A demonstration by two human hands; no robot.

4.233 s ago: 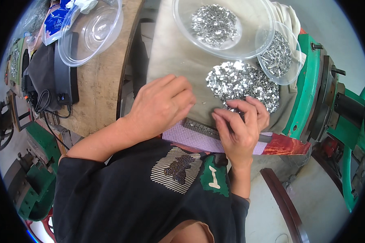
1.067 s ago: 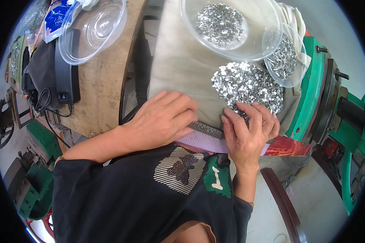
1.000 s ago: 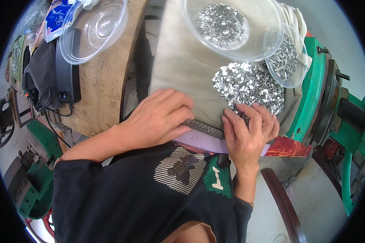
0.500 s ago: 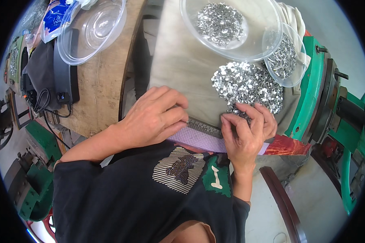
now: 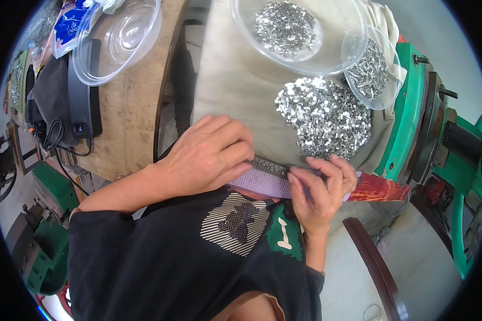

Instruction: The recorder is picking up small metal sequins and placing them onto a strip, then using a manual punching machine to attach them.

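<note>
A dark, narrow metal strip (image 5: 270,166) with a row of slots or teeth lies along the near edge of the cloth-covered surface, in front of a lilac checked cloth band (image 5: 268,182). My left hand (image 5: 211,155) is closed, thumb and forefinger pressed at the strip's left end; whether it grips anything smaller is hidden. At the strip's right end my right hand (image 5: 322,188) is bent, thumb and forefinger tips together; anything between them is too small to make out. Just beyond the right hand spreads a pile of small shiny metal pieces (image 5: 326,115).
A large clear plastic bowl (image 5: 326,63) of metal pieces stands beyond the pile, beside a smaller clear bowl (image 5: 383,99) of pin-like parts. An empty clear bowl (image 5: 83,72) sits on the wooden table (image 5: 128,112) at left. Green machinery (image 5: 404,115) borders the right side.
My right hand has drawn back from the pile's near edge, its fingertips now at the strip's right end. The left hand stays at the strip's left end. The whole view has shifted slightly.
</note>
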